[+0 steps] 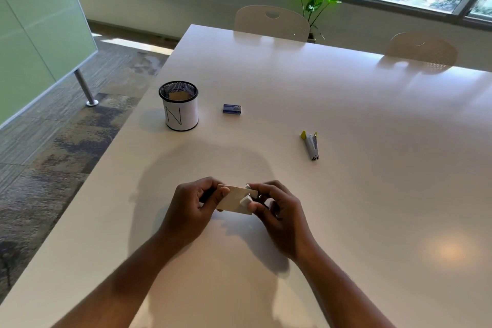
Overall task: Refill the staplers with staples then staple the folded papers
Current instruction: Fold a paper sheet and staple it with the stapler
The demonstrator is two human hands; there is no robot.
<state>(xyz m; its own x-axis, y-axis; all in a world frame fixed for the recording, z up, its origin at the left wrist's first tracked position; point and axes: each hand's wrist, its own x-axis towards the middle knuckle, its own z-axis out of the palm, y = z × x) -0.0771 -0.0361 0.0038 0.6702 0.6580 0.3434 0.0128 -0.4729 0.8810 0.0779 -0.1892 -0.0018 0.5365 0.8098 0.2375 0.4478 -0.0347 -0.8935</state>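
- Head view, lower centre: both hands meet just above the table (346,104), working one folded paper (234,198) between them.
- The left hand (191,208) pinches the paper's left end, thumb on top, fingers curled underneath.
- The right hand (277,210) is curled round a small white stapler (246,200), its nose sitting on the paper's right edge; most of its body is hidden in the fingers.
- The paper is a tan strip, tilted slightly down to the right and held clear of the table.
- Right of centre, a second stapler (311,145), grey with yellow tips, lies alone on the table, well apart from the hands.
- Centre, above the hands: a small blue staple box (232,108) lies flat.
- Left of the box stands a black mesh cup (179,105) with a white wrap marked "N"; something tan shows inside, too dim to tell what.
- At the top, two pale chairs (271,21) are pushed to the far edge, with a green plant (315,1) between them by the window.
- Upper left: a frosted green panel (40,26) on a metal leg over patterned carpet.
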